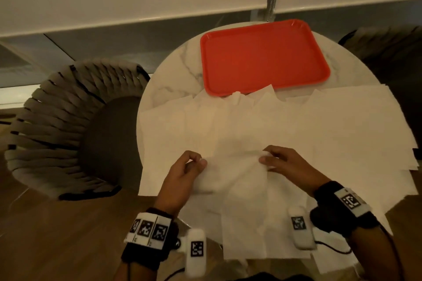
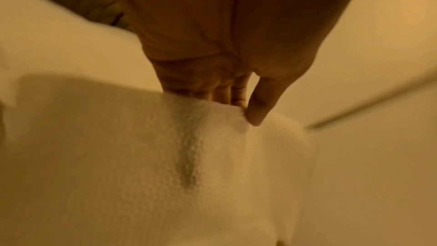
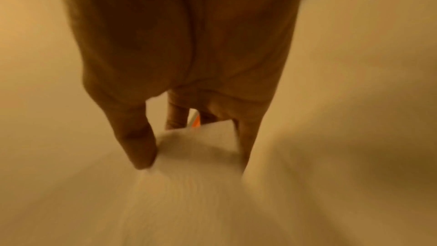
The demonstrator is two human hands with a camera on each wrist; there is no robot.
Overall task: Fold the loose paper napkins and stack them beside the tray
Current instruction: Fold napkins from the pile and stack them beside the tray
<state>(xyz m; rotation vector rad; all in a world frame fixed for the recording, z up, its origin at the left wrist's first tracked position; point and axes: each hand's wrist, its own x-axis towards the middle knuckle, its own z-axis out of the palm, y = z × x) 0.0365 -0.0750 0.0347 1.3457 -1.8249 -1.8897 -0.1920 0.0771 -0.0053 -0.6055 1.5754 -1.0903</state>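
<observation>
Both hands pinch one loose napkin (image 1: 230, 171) at the near-centre of the round table (image 1: 173, 75), atop the other spread napkins (image 1: 319, 125). Left hand (image 1: 182, 174) pinches its left edge, thumb against curled fingers; right hand (image 1: 287, 163) pinches the right edge the same way (wrist views blurred). The sheet spans left-right between the grips, sagging towards the person. The red tray (image 1: 265, 57) lies straight ahead, beyond the napkins. Both wrists low, knuckles up. No folded stack visible yet.

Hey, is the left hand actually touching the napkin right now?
Touching. The left wrist view shows the left hand pinching a raised edge of the napkin, its thumb pressed onto the paper and its fingers behind the fold.
</observation>
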